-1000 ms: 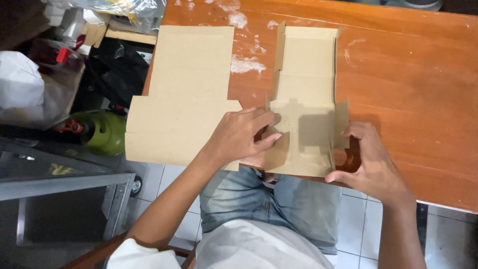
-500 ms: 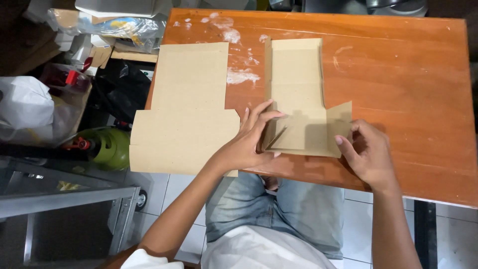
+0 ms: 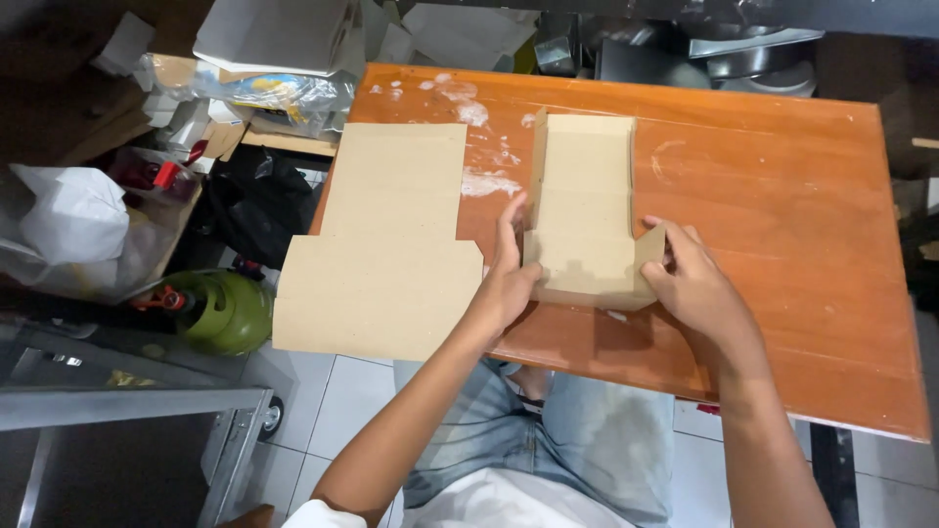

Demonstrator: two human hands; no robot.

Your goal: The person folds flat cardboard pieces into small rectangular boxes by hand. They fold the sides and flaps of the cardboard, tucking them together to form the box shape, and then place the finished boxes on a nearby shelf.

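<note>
A brown cardboard box blank (image 3: 585, 205) lies on the orange wooden table (image 3: 782, 225), its near flaps bent upward. My left hand (image 3: 505, 284) presses flat against the blank's raised left side flap. On the other side, my right hand (image 3: 691, 284) grips the raised right flap with fingers curled over its edge. A second, flat cardboard blank (image 3: 386, 244) rests to the left, hanging past the table's left edge.
White powdery smears (image 3: 479, 147) mark the table's far left. Left of the table sit a green gas cylinder (image 3: 220, 311), a white plastic bag (image 3: 73, 220), a black bag (image 3: 256, 200) and stacked white boxes (image 3: 279, 34). Metal pans (image 3: 734, 54) stand behind the table.
The side flaps have been folded further upright. My left hand has gone from lying across the blank to pressing its left flap. The camera view has tilted up the table.
</note>
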